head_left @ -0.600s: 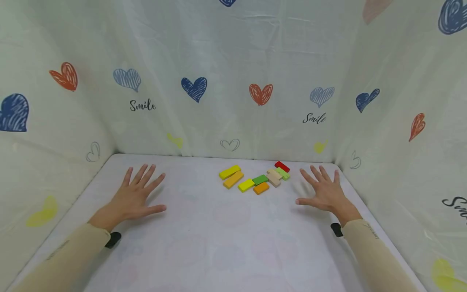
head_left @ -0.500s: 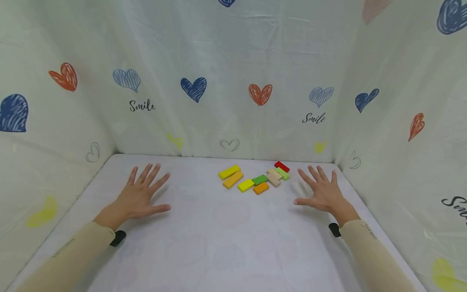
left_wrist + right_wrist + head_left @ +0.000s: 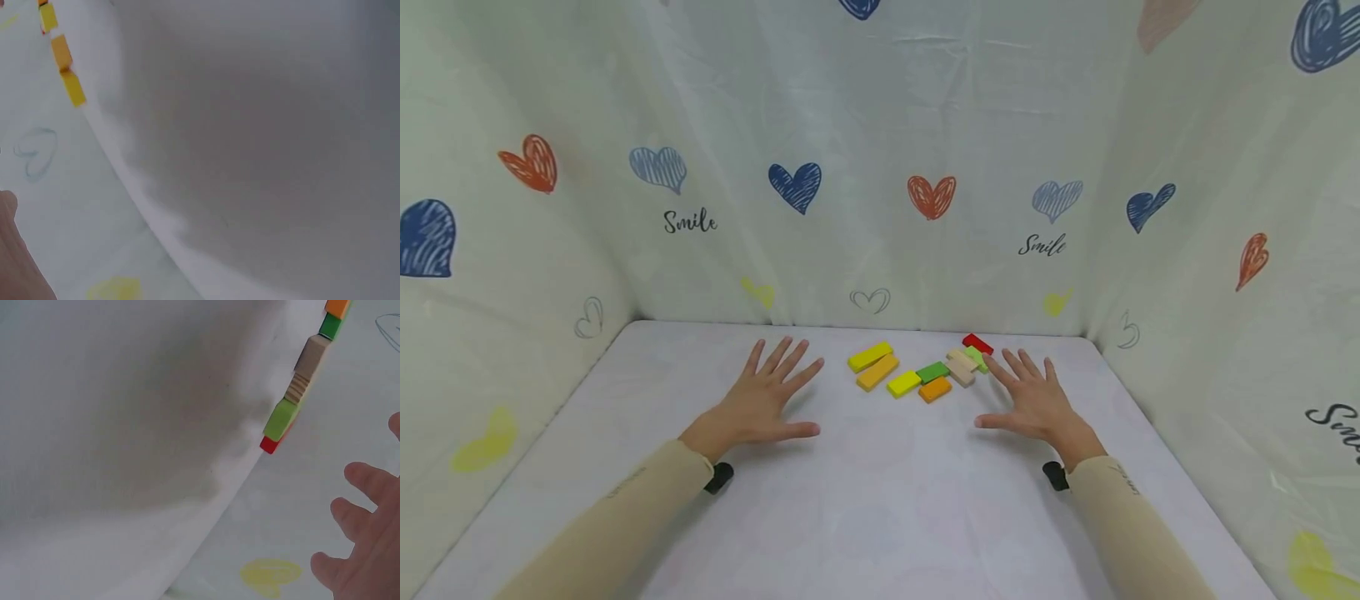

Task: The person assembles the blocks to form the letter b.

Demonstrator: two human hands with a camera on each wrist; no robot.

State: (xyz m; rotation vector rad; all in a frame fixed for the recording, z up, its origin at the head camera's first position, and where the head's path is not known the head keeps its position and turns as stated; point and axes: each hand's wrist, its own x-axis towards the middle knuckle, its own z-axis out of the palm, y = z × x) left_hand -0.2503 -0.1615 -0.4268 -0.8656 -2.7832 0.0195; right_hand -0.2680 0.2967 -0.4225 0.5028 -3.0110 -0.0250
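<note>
Head view gives us the dark green block lying on the tabletop. We see the left hand to its left and the right hand to its right, both spread wide. Just beside it we find the orange block on the near side and the bright yellow block on the left; the red block sits beyond it, rightward.

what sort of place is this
Probably a small screened-off work booth: heart-printed sheeting rises behind and on both sides of a white table, with coloured blocks lying toward its far edge.
</note>
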